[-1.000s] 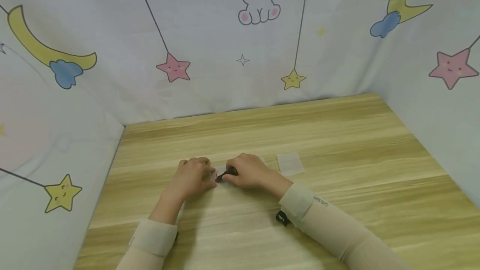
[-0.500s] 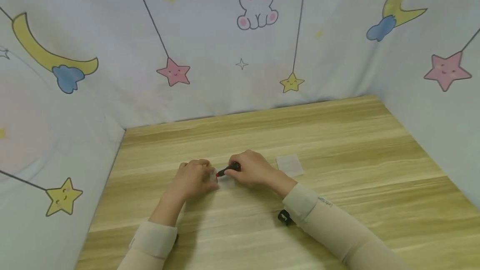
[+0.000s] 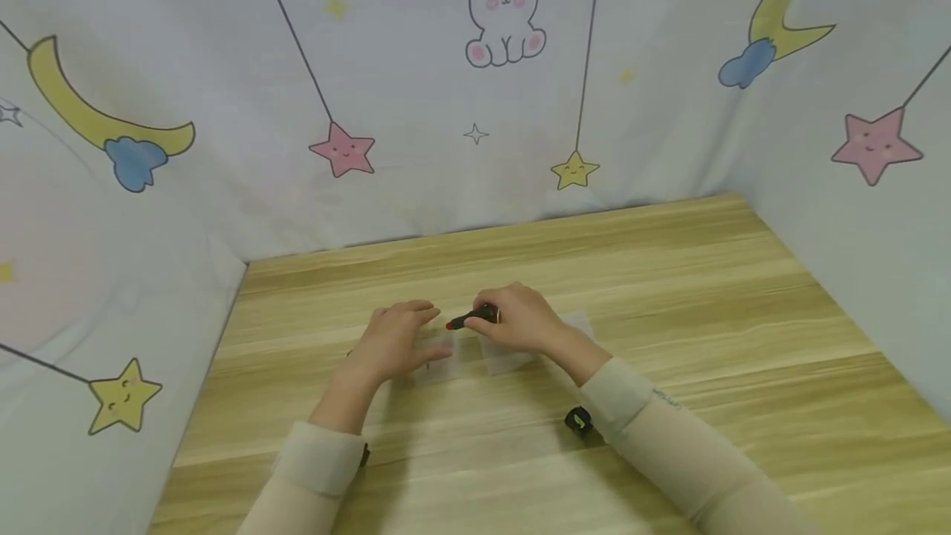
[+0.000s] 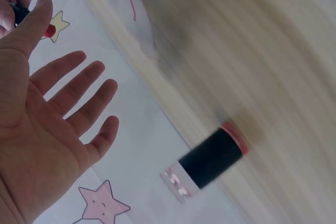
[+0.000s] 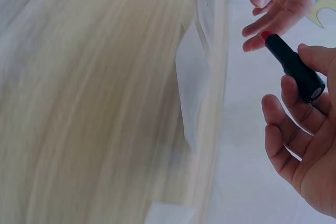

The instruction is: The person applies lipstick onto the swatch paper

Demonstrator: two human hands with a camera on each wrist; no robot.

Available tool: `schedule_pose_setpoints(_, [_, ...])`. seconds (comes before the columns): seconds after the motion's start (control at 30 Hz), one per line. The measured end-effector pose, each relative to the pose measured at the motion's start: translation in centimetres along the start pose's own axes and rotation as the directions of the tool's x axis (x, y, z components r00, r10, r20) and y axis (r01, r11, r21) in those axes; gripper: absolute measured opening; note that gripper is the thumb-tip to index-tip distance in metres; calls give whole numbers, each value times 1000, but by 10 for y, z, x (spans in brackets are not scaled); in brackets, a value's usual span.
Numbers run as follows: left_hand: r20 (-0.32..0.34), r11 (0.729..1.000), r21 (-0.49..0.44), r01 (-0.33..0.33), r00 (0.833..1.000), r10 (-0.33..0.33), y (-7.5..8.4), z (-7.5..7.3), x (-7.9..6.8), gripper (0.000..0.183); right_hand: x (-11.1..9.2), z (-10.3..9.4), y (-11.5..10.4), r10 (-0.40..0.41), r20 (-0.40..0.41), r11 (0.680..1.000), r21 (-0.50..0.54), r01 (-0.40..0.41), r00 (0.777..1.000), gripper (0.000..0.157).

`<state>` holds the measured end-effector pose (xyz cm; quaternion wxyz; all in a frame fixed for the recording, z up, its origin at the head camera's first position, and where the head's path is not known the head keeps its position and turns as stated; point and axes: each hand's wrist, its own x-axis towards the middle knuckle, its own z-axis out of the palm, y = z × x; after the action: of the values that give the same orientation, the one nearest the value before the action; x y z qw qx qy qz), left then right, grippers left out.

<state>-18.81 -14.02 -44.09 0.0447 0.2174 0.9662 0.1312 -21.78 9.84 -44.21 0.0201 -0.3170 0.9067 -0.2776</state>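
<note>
My right hand (image 3: pixel 520 318) pinches a black-cased lipstick (image 3: pixel 475 316) between thumb and fingers. In the right wrist view, the red tip of the lipstick (image 5: pixel 298 66) points toward my left hand. That left hand (image 3: pixel 397 339) is spread with straight fingers and holds nothing; its thumb overlaps a translucent white paper square (image 3: pixel 438 371). A short red stroke (image 4: pixel 132 8) shows on this paper in the left wrist view. Under my right hand lies a second paper square (image 3: pixel 499 358). Beside my left hand in its wrist view is a short black tube (image 4: pixel 212 156) with a red end and a clear end.
A third paper square (image 3: pixel 583 325) lies partly behind the right wrist. The wood-grain table (image 3: pixel 654 271) is bounded by white cloth walls (image 3: pixel 423 180) printed with stars and moons. A small black wrist camera (image 3: pixel 578 421) hangs under the right sleeve.
My right hand has lifted the lipstick off the first paper and moved it right and farther back. The left hand has uncurled its fingers from the paper and shifted slightly right.
</note>
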Motion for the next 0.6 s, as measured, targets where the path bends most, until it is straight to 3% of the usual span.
schedule_pose_setpoints(0.6, [17,998,16,-66,998,65,37,19,34,65,-23,-25,30,104,-53,994,-39,-106,993,25])
